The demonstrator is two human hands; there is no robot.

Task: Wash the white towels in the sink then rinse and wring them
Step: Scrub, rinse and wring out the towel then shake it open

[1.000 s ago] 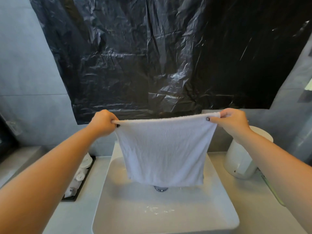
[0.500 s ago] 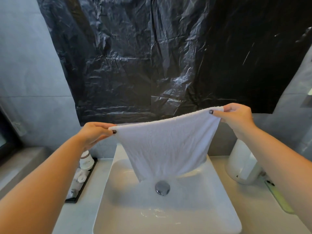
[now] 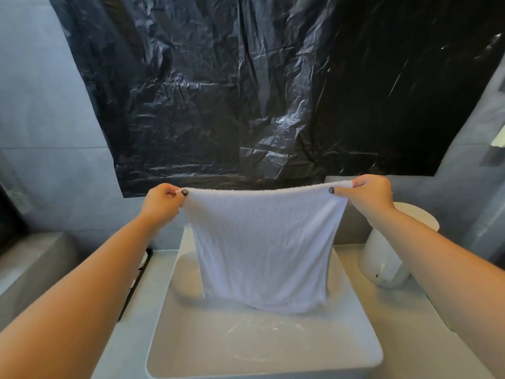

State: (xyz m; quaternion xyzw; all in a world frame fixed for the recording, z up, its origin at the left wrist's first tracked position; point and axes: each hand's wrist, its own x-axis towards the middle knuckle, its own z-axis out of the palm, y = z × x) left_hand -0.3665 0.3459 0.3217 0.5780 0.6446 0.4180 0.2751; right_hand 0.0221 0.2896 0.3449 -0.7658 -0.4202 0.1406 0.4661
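Note:
A white towel (image 3: 263,247) hangs spread out above the white rectangular sink (image 3: 166,337). My left hand (image 3: 161,201) pinches its upper left corner and my right hand (image 3: 369,192) pinches its upper right corner, so the top edge is stretched nearly level. The towel's lower edge dangles inside the basin and hides the drain and the tap.
A white round bin (image 3: 388,261) stands on the counter right of the sink. A black tray with small white toiletries (image 3: 138,280) lies left of the sink, partly behind my left arm. Black plastic sheeting (image 3: 246,91) covers the wall behind.
My left hand rose to level the towel's top edge after it had tilted down on the left. The towel hangs straight again and covers the drain.

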